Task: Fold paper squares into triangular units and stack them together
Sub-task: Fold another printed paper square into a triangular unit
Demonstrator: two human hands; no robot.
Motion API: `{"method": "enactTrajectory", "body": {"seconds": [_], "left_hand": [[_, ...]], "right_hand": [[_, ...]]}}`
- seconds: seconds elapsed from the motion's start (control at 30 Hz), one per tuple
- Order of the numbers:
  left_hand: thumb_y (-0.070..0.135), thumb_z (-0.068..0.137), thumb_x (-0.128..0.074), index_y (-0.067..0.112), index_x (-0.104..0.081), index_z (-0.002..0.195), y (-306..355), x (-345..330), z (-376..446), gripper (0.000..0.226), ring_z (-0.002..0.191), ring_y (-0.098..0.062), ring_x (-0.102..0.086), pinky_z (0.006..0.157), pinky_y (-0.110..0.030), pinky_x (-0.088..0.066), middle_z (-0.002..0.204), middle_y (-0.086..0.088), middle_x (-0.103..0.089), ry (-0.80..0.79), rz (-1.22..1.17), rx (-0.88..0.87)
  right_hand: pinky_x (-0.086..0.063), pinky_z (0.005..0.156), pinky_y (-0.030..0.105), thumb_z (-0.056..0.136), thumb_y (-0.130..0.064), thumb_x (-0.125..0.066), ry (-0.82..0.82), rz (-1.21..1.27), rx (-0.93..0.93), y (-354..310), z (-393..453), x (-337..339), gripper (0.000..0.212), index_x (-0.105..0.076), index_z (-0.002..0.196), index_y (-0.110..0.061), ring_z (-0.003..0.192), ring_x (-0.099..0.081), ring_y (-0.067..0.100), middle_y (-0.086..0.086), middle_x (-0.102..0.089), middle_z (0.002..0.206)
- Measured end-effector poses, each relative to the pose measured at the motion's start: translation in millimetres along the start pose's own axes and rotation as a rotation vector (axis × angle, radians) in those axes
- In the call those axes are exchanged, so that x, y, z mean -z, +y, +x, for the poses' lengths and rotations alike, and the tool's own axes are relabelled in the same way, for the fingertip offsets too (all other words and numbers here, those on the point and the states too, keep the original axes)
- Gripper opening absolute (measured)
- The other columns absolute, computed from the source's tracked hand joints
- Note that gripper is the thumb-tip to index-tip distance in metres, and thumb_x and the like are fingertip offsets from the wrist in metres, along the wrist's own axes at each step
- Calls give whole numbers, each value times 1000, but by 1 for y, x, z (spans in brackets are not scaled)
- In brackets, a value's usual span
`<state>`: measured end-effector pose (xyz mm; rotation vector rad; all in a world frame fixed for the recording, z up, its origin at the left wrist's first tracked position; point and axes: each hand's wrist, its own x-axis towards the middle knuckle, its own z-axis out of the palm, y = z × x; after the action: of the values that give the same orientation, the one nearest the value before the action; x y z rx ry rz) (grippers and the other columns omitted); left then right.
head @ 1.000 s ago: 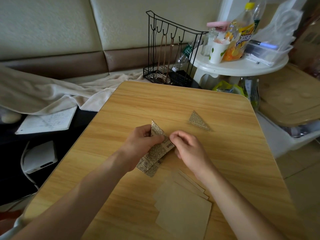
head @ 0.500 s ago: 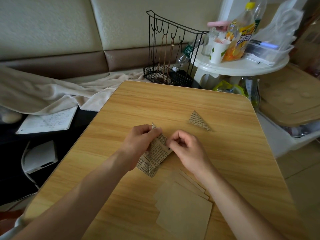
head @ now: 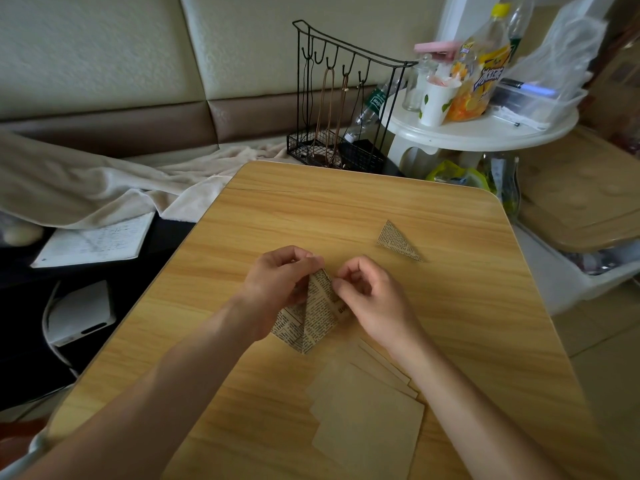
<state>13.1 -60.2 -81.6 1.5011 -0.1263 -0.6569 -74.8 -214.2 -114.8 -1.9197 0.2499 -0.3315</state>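
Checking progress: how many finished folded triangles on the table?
1. The finished triangle lies on the table, far right of the hands. A second newsprint piece is mid-fold, pinched by the left hand and right hand.

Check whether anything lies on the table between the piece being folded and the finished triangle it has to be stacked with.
Nothing visible does. Both hands, left and right, pinch the newsprint piece; only bare table lies between it and the finished triangle, up and to the right. The unfolded squares lie nearer the person, off that path.

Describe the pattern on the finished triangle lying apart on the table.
Newspaper print, dark text on tan paper; head view, the only one.
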Motion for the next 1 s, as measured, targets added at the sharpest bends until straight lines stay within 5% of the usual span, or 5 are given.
{"method": "enactTrajectory", "body": {"seconds": [0.1,0.3,0.53,0.8,1.0], "left_hand": [[16,93,-73,9,-66,91,-1,-2,-1,10,59,-9,-62,58,-20,-54,70,-1,-63,-13,-11,-6],[9,97,-64,-7,-72,97,3,-5,1,18,85,-28,-71,75,-31,-61,93,-19,-68,-42,-156,42],[13,98,-66,8,-70,94,3,-1,-2,8,78,-13,-62,72,-21,-55,86,-6,-64,-125,56,-17],[14,93,-73,8,-75,94,3,-2,-3,7,70,-4,-60,64,-17,-51,80,2,-68,-175,300,-126],[17,92,-75,10,-77,93,0,-1,-3,7,65,-1,-60,62,-15,-49,74,5,-68,-162,375,-143]], "right_hand": [[-44,61,18,93,-11,-71,12,-2,40,0,-1,-3,15,-67,89,-25,65,-53,0,-18,-63,76],[-54,71,43,96,-10,-70,23,121,1,-1,0,-2,13,-74,88,-19,76,-67,24,-1,-74,83],[-55,76,40,98,-8,-65,-32,174,-18,-3,-1,0,14,-74,93,-18,82,-68,24,-2,-74,87],[-40,58,11,101,-20,-65,2,281,-15,-3,-1,5,14,-69,91,-12,63,-54,-4,-19,-62,68],[-53,73,26,96,-14,-71,33,253,15,4,1,3,5,-73,92,-14,81,-65,8,-5,-72,84]]}}
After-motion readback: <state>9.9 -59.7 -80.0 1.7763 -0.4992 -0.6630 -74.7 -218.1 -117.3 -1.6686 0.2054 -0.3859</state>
